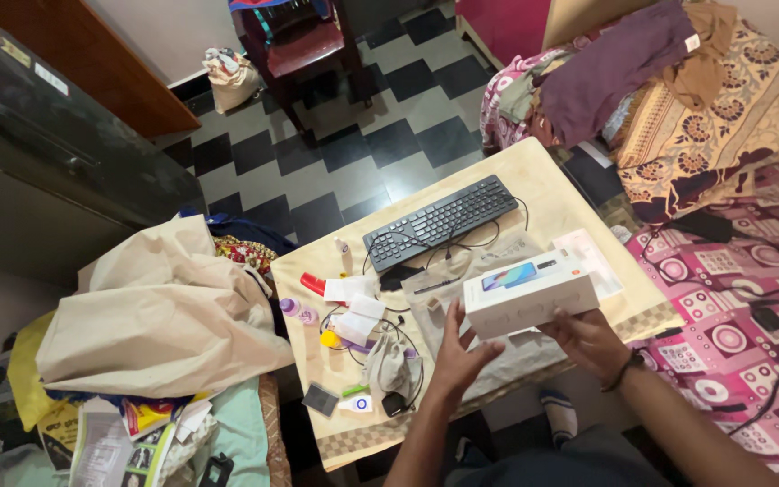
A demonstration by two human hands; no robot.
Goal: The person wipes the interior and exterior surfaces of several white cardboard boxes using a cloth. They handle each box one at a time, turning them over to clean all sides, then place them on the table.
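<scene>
While both our hands grip the white rectangular cardboard phone box [530, 295], we keep it level.
Left hand [455, 358] fingers clasp its near-left corner, right hand [591, 341] fingers cup underneath, above the cluttered beige table [552, 203].

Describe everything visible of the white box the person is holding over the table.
The white box is a flat rectangular carton, apparently cardboard, with a picture of a blue phone on its top face. It appears closed and is held slightly tilted above the cluttered table. The left hand grips its near left end with fingers up its front side; the right hand supports its right underside. A clear plastic bag lies beneath it.
</scene>
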